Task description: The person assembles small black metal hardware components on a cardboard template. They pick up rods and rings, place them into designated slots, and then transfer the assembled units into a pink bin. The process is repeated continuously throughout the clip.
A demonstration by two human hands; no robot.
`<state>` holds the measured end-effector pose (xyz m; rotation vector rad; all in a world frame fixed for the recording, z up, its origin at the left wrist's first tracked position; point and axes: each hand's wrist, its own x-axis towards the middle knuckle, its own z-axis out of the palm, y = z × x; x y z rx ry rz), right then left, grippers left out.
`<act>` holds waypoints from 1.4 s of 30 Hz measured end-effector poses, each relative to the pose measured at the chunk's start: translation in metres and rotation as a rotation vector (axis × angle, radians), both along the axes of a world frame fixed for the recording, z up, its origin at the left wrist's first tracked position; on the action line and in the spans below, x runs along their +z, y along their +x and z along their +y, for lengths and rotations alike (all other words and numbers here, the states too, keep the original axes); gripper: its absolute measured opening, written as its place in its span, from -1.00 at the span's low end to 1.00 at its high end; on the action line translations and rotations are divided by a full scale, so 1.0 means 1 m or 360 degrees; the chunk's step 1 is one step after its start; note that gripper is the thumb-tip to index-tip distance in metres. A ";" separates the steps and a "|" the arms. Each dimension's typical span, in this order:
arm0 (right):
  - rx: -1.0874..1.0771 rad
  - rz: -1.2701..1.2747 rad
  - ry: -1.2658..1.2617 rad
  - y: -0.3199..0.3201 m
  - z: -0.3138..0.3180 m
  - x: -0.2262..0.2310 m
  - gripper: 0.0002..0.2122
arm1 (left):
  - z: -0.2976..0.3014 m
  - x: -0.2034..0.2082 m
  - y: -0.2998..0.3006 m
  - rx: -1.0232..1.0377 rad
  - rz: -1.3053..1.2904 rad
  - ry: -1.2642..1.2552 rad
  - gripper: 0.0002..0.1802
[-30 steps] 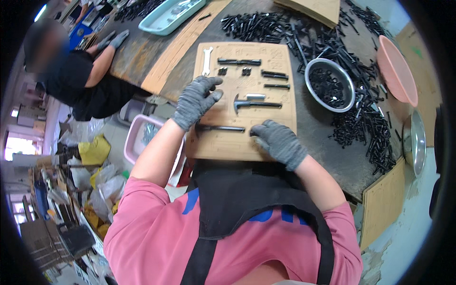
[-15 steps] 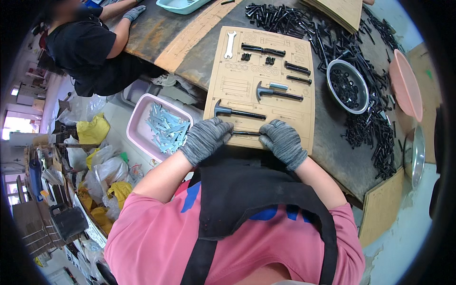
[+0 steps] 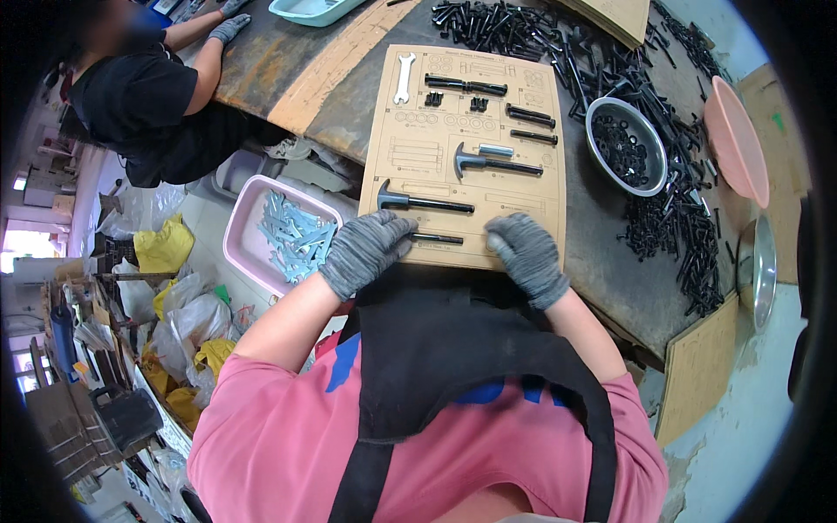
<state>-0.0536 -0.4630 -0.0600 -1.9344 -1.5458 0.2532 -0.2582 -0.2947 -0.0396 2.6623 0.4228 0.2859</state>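
A brown printed cardboard sheet (image 3: 453, 187) lies before me on the workbench. At its near edge, a black bolt (image 3: 438, 238) lies along the sheet with its left end under the gloved fingertips of my left hand (image 3: 368, 251), which are closed on it. My right hand (image 3: 529, 257), also in a grey glove, rests at the near right corner, clear of the bolt, its fingers loosely bent and nothing seen in them. Above lie two black T-shaped parts (image 3: 425, 203), a silver tube (image 3: 496, 151), a wrench (image 3: 404, 78) and several black rods and bolts (image 3: 466, 84).
Right of the sheet stands a metal bowl (image 3: 626, 146) of black nuts or rings, among heaped black bolts (image 3: 676, 261). A pink basin (image 3: 734, 144) is beyond. A pink tub (image 3: 240, 240) of wrenches sits left, below bench height. A co-worker (image 3: 131, 96) stands far left.
My right hand has let go of the bolt's right end and drawn slightly right. My left hand stays at the left end. The whole view has shifted a little.
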 end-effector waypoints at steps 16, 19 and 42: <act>-0.0506 -0.0407 -0.0394 0.064 -0.025 0.003 -0.67 | 0.014 -0.012 -0.043 0.1141 -0.0141 -0.1504 -0.68; -0.0429 -0.0577 -0.0605 0.061 -0.018 0.008 -0.66 | 0.014 -0.008 -0.042 0.1208 -0.0179 -0.1693 -0.70; -0.0011 0.2884 0.0171 0.008 0.041 -0.008 -0.61 | 0.102 -0.030 -0.110 0.1492 -0.0708 -0.1447 -0.71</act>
